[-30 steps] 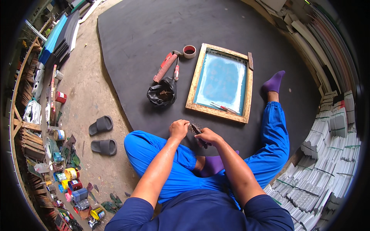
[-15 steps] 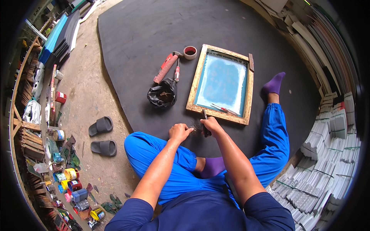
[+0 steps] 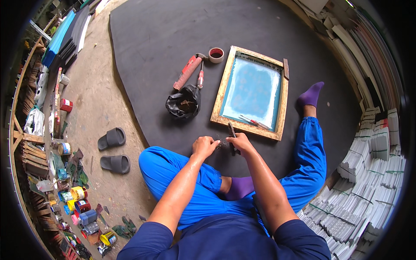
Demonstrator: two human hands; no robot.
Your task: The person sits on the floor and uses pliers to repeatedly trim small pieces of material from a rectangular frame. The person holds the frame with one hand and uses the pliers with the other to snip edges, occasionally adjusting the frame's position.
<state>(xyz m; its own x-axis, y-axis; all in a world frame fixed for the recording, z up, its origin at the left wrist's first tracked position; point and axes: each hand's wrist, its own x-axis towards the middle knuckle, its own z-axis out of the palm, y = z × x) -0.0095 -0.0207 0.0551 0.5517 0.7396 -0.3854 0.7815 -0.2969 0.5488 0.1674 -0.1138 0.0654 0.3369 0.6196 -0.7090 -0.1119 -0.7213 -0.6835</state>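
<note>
My right hand (image 3: 243,144) is closed around a narrow dark tool (image 3: 232,135) that stands roughly upright; its exact kind cannot be made out. Beside it, my left hand (image 3: 205,146) has its fingers bunched with the thumb toward the tool, and anything in the pinch is too small to see. Small dark bits (image 3: 222,143) lie on the dark sheet between the two hands. Just beyond my right hand rests a wooden screen-printing frame (image 3: 220,92) with blue and white mesh. A thin red-handled tool (image 3: 258,124) lies on the frame's near end.
A crumpled black plastic bag (image 3: 183,103), a red-handled screwdriver (image 3: 200,79), a long red tool (image 3: 188,73) and a tape roll (image 3: 216,55) sit left of the frame. Dark slides (image 3: 115,164) and paint cans (image 3: 79,192) are at left; bundled white stacks (image 3: 346,203) line the right.
Both hands stay in nearly the same place, with the right hand's grip on the dark tool shifted slightly. The view has moved a little.
</note>
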